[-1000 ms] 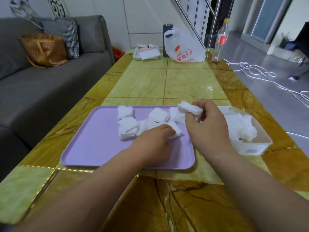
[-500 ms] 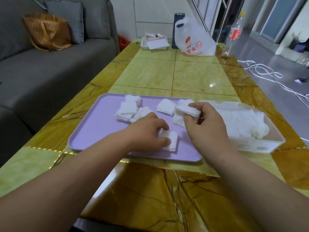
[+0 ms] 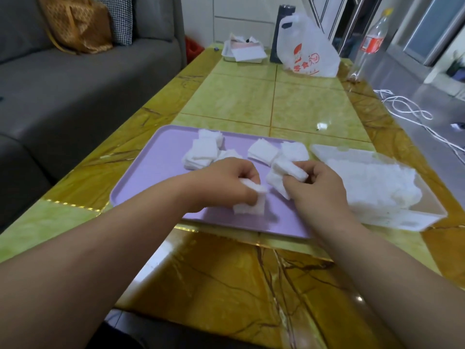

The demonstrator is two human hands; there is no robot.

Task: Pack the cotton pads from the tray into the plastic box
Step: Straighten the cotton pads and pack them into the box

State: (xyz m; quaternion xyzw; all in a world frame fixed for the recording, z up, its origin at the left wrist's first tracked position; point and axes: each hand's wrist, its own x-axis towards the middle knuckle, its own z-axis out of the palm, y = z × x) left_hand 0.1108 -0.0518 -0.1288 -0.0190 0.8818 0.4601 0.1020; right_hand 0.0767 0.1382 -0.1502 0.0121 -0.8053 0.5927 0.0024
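Observation:
A lilac tray [image 3: 151,172] lies on the yellow marble table, with white square cotton pads [image 3: 203,151] scattered over its far half. My left hand [image 3: 226,182] is over the tray's near middle, fingers pinched on a small stack of cotton pads [image 3: 251,200]. My right hand [image 3: 319,187] is just right of it, holding a thicker stack of cotton pads [image 3: 289,170] above the tray. A clear plastic box [image 3: 392,217] touches the tray's right edge and holds a heap of pads.
At the table's far end stand a white plastic bag [image 3: 309,54], a small tray of papers [image 3: 244,51], a dark cylinder [image 3: 279,34] and a bottle [image 3: 370,44]. A grey sofa [image 3: 75,79] runs along the left. White cable [image 3: 407,109] lies on the floor right.
My left hand has lifted the pads it was pressing on the tray. My right hand keeps its stack, shifted slightly nearer. The camera has tilted down and closer.

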